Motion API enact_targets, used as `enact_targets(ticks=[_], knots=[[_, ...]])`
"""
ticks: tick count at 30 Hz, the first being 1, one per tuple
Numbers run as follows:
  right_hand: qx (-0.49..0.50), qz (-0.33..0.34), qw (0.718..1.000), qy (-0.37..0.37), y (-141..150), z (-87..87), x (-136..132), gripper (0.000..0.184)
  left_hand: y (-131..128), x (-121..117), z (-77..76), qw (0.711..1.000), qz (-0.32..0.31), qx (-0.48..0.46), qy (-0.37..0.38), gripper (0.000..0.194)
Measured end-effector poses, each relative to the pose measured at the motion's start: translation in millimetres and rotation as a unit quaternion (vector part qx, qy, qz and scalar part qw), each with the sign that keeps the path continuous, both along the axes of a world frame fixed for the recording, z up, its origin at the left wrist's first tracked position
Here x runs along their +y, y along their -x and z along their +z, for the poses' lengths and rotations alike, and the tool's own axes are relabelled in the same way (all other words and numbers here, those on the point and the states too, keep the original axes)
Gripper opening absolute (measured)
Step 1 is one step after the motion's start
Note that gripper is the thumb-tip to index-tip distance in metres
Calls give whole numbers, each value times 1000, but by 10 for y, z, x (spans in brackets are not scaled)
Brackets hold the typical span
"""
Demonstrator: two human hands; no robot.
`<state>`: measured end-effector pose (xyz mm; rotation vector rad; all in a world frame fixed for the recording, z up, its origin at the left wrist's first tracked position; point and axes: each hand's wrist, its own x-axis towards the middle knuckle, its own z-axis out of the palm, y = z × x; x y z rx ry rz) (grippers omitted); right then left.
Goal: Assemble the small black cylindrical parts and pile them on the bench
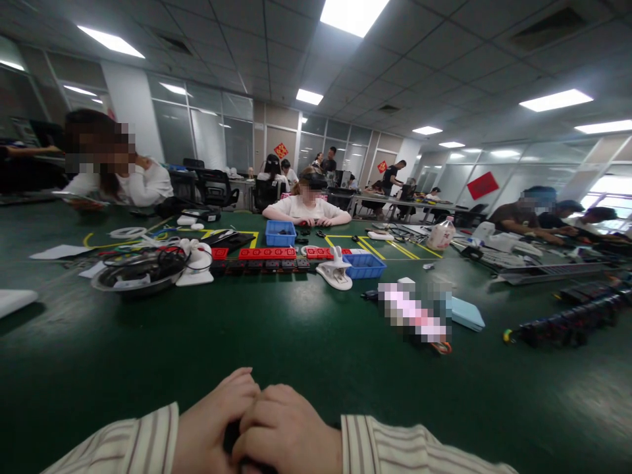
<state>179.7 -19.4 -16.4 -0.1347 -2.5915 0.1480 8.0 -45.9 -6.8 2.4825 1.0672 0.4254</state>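
Observation:
At the near edge of the green table (316,349), my left hand (213,416) and my right hand (289,424) meet, with their fingers curled together. A dark thing (231,433) shows in the gap between them, mostly covered by my fingers, so its kind cannot be made out. Both hands are closed around it, my right fingers folded over its near side. Striped cuffs cover both wrists.
Across the table lie a metal bowl (135,284) with cables, a row of red and black parts (266,254), blue bins (280,234), a white clip (336,271), a light blue case (467,313) and a dark strip (567,322). A person (307,209) sits opposite.

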Motion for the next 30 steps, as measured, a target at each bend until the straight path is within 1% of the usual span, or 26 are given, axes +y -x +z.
enact_targets(ticks=[2,4,7,8,10,14,16,19,21,23,28,30], knots=[[-17,47,999,-19,-7,-13,25,15,-4,7,19,1000,-2,9,26,26],[-35,73,996,-33,-11,-15,36,16,-13,3,42,999,7,11,45,26],[-33,71,996,-42,-7,9,18,14,-33,-27,72,999,13,-1,49,32],[-21,61,997,-39,-4,20,5,15,-43,-45,81,999,18,-5,45,35],[15,30,999,-20,3,37,-22,25,-67,-90,91,999,35,-12,24,45],[65,-76,994,39,15,13,-53,58,-113,-171,75,997,67,-34,-31,62],[56,-126,989,55,18,-11,-57,62,-116,-182,52,996,76,-32,-37,59],[18,-151,987,57,14,-15,-65,51,-87,-153,19,997,74,-15,-28,42],[-5,-138,989,52,7,5,-69,44,-60,-115,5,998,58,-7,-20,37],[-16,-108,993,43,0,24,-63,39,-39,-74,1,999,42,-4,-5,37],[-42,27,999,7,-8,26,-10,15,-26,-9,26,1000,6,-1,23,27],[-44,62,997,-5,-13,33,3,10,-29,-12,51,1000,0,3,31,25]])
